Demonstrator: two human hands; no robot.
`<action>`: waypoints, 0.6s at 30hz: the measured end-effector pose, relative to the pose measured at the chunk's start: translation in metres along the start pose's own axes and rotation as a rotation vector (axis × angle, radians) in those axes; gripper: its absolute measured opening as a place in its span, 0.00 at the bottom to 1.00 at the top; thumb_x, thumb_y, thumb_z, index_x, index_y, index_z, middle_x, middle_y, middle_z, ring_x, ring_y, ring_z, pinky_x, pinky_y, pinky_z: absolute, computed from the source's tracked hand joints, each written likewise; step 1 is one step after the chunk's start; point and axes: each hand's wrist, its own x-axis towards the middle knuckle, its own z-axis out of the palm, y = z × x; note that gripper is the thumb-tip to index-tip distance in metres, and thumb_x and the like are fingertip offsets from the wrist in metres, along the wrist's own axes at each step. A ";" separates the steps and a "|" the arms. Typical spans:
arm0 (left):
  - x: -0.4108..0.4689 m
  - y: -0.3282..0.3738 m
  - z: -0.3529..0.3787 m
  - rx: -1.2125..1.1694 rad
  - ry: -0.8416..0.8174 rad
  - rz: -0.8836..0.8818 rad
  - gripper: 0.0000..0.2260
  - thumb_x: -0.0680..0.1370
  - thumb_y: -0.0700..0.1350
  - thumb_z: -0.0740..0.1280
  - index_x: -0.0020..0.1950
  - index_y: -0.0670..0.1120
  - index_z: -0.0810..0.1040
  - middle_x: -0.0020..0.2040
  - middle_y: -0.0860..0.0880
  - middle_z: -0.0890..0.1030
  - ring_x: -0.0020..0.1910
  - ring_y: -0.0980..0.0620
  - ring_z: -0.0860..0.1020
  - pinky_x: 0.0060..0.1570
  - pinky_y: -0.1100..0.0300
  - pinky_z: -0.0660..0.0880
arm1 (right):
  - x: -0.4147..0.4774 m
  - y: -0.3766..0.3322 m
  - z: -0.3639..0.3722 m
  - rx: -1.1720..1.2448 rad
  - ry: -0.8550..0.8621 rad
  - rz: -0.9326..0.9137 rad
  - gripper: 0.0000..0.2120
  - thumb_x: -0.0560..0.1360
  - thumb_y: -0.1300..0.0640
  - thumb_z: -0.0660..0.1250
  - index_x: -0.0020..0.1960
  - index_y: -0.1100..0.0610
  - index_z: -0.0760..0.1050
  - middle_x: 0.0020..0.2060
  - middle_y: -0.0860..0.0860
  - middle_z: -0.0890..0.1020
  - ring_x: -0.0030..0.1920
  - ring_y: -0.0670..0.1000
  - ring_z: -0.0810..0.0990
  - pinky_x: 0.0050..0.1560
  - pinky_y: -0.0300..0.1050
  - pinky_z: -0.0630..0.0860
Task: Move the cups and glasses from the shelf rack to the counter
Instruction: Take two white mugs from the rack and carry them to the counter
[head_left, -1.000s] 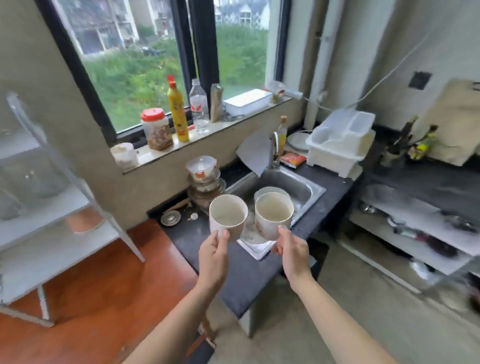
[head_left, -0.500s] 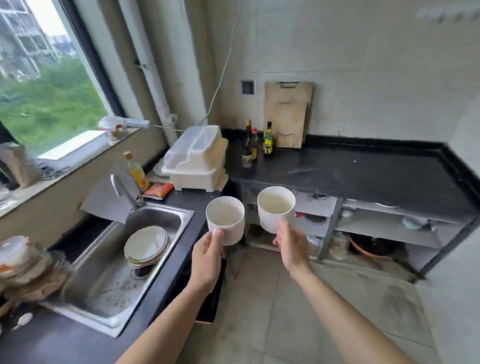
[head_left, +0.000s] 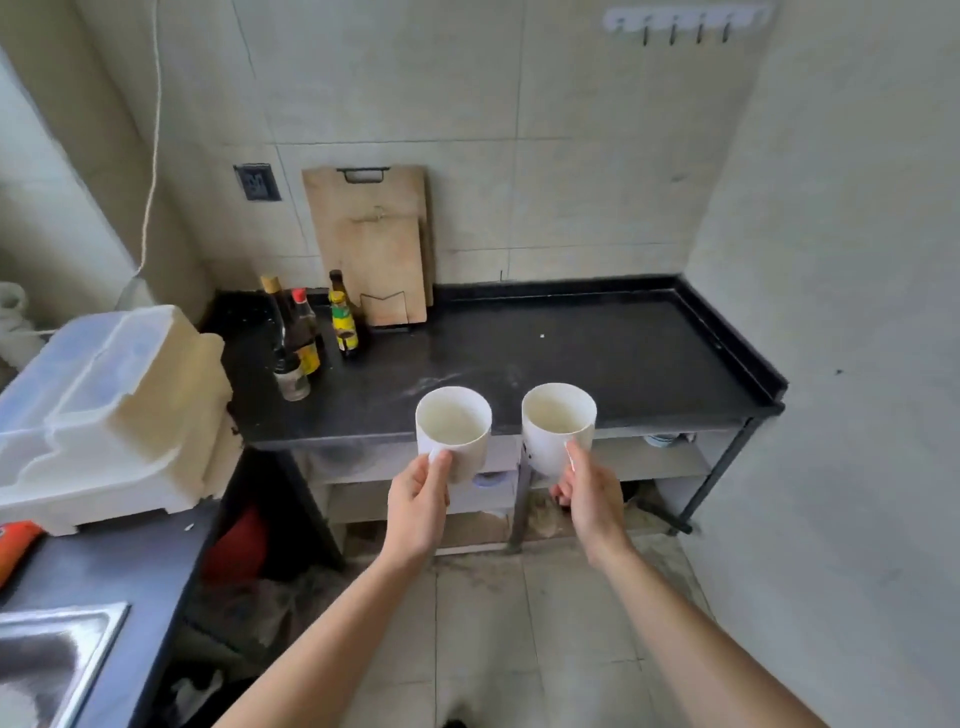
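I hold two white mugs upright in the air, just in front of the black counter (head_left: 597, 353). My left hand (head_left: 415, 506) grips the left mug (head_left: 453, 428) by its near side. My right hand (head_left: 589, 493) grips the right mug (head_left: 558, 423) the same way. Both mugs look empty inside. Their rims overlap the counter's front edge in view, and their bases hang in front of the shelves below. The shelf rack is out of view.
Several sauce bottles (head_left: 301, 338) stand at the counter's back left, beside wooden cutting boards (head_left: 376, 244) leaning on the wall. A white plastic dish rack (head_left: 114, 410) sits on the left counter, with a sink corner (head_left: 52, 660) lower left. Shelves under the counter hold dishes.
My view has swung right from the window and sink to the black counter. Both hands carried the mugs along and now hold them at the counter's front edge.
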 end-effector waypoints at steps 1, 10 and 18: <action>0.024 0.003 0.015 -0.014 -0.032 -0.010 0.18 0.84 0.48 0.61 0.34 0.44 0.70 0.29 0.53 0.71 0.30 0.58 0.67 0.32 0.65 0.66 | 0.019 -0.006 -0.005 -0.033 0.033 -0.003 0.26 0.82 0.45 0.62 0.29 0.55 0.62 0.25 0.49 0.68 0.30 0.49 0.74 0.35 0.42 0.70; 0.172 0.037 0.160 -0.033 -0.341 -0.002 0.18 0.83 0.52 0.61 0.45 0.37 0.76 0.33 0.52 0.73 0.30 0.60 0.69 0.34 0.65 0.70 | 0.147 -0.043 -0.091 -0.040 0.198 0.033 0.24 0.83 0.41 0.59 0.36 0.57 0.69 0.32 0.51 0.77 0.42 0.54 0.81 0.46 0.48 0.76; 0.254 0.014 0.304 0.075 -0.439 -0.029 0.20 0.83 0.54 0.60 0.44 0.37 0.74 0.32 0.51 0.72 0.30 0.59 0.69 0.33 0.64 0.70 | 0.296 -0.016 -0.162 0.057 0.213 0.127 0.25 0.83 0.43 0.58 0.30 0.54 0.63 0.27 0.45 0.71 0.42 0.52 0.81 0.45 0.43 0.74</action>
